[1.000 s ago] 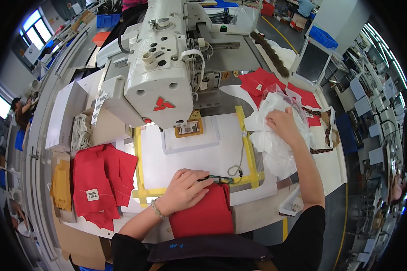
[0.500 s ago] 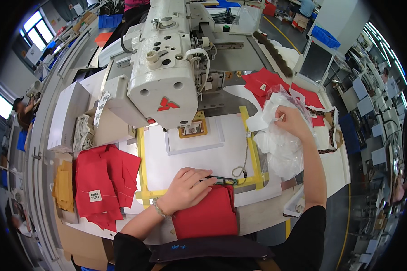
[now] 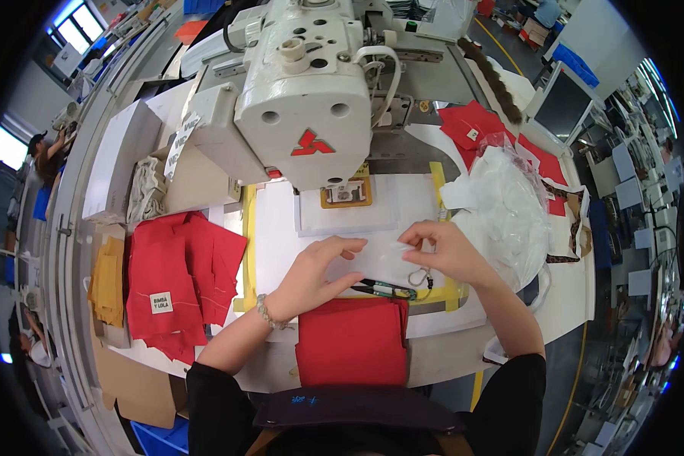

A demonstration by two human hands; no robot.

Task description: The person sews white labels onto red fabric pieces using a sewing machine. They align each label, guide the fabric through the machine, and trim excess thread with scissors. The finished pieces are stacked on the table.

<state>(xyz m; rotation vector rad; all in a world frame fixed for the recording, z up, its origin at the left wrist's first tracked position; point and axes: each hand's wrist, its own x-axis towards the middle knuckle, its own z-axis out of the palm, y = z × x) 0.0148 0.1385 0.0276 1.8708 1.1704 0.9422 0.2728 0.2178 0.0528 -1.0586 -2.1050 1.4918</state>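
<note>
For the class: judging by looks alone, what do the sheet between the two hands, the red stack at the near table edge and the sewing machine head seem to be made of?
Sheet: thin, see-through, probably plastic film or tissue.
Red stack: matte woven cloth, soft folded edges.
Sewing machine head: apparently painted cast metal, smooth off-white gloss.

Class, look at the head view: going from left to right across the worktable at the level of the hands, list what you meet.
Yellow fabric stack → red fabric pile → left hand → thin white sheet → right hand → clear plastic bag.
</note>
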